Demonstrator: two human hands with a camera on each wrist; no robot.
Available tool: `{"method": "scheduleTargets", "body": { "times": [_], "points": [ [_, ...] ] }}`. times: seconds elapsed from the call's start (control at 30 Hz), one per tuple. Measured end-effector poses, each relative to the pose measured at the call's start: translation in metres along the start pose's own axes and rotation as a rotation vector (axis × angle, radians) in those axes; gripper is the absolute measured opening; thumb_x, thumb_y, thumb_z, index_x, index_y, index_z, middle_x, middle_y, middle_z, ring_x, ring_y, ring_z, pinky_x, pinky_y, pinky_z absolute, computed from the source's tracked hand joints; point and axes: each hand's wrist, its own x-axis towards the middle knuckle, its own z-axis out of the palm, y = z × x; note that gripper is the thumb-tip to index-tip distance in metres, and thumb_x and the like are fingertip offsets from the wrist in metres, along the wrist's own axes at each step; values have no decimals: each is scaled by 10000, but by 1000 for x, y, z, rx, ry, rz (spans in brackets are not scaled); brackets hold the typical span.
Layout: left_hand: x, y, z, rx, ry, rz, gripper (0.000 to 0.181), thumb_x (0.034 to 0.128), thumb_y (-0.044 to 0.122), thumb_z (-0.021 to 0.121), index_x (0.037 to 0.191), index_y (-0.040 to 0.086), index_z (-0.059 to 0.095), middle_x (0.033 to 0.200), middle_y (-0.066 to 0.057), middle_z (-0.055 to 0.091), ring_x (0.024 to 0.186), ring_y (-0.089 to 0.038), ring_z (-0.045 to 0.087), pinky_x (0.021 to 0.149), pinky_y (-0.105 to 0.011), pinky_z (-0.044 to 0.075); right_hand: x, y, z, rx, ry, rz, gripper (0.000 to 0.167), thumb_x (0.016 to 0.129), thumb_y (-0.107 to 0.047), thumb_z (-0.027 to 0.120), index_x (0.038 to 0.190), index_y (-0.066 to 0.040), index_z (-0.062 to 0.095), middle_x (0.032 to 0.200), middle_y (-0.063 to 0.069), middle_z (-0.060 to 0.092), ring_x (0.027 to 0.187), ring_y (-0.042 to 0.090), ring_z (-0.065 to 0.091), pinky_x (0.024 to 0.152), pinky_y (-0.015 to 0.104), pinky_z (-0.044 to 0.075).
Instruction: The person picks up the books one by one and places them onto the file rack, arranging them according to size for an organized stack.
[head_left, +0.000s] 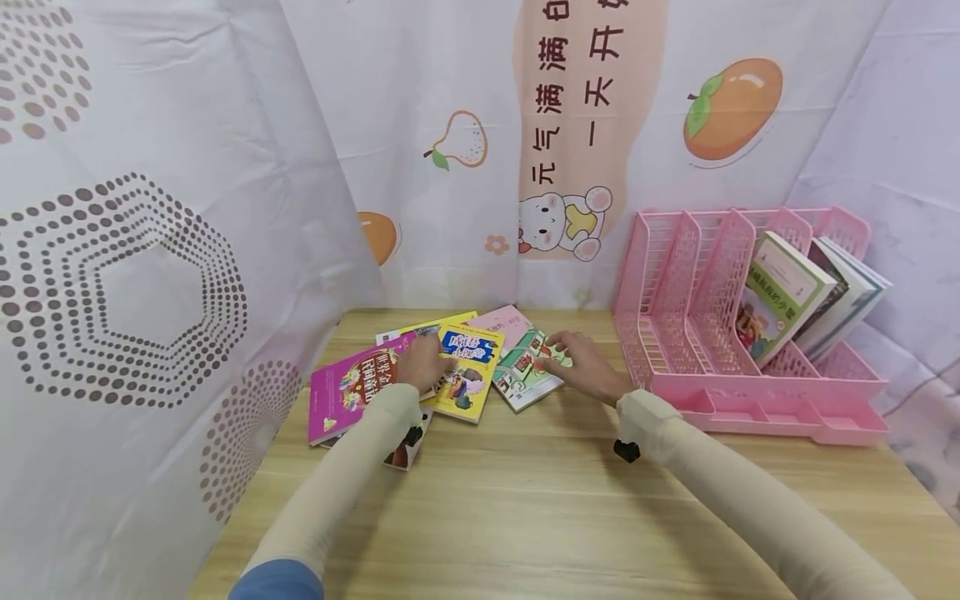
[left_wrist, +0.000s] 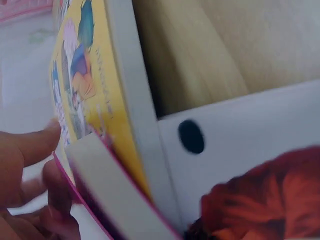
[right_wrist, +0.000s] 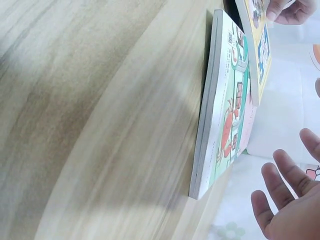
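Note:
My left hand (head_left: 423, 364) is over the magenta book (head_left: 352, 387) and the yellow book (head_left: 468, 375). In the left wrist view, the left hand (left_wrist: 35, 185) has bent fingers at the magenta book's edge (left_wrist: 115, 190), one fingertip by the yellow cover (left_wrist: 102, 85). Nothing shows gripped between its fingers. Beside the pink-and-green book (head_left: 528, 367), my right hand (head_left: 588, 367) hovers with parted fingers. The right wrist view shows the right hand (right_wrist: 295, 205) empty, fingers spread, apart from that book (right_wrist: 232, 115), which lies partly under the yellow one (right_wrist: 260, 50).
A pink slotted rack (head_left: 675, 333) stands at the right on the wooden table (head_left: 510, 508), with several books (head_left: 787, 296) leaning in its right slots. Another book (head_left: 408, 442) pokes out beneath the left pile. Printed curtains (head_left: 442, 225) hang behind and at the sides.

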Motion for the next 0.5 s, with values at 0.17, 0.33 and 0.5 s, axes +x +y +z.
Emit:
{"method": "scheduleTargets", "body": {
  "times": [0.17,0.33,0.5],
  "points": [
    [1,1,-1,170,-44,32,512,899,458,793,1129,7,716,856,-72,645,711,-206,571,630,-326,479,-6,3,3,-36,7,-4,457,1017,-446,639,1270,-66,632,1273,177,613,1192,394,555,990,560,436],
    [2,0,-1,216,-115,-12,623,900,567,739,1163,2,737,1292,-250,587,688,-222,601,565,-303,495,-9,2,3,-39,7,26,449,1046,-496,562,1248,-106,658,1265,121,627,1173,338,569,996,542,440],
    [5,-3,-2,260,-135,-33,717,882,640,715,1198,-3,717,1301,-281,519,693,-248,614,560,-320,510,-10,3,2,-64,-8,29,479,1053,-517,533,1248,-99,660,1308,145,629,1193,358,576,1001,551,445]
  ]
}}
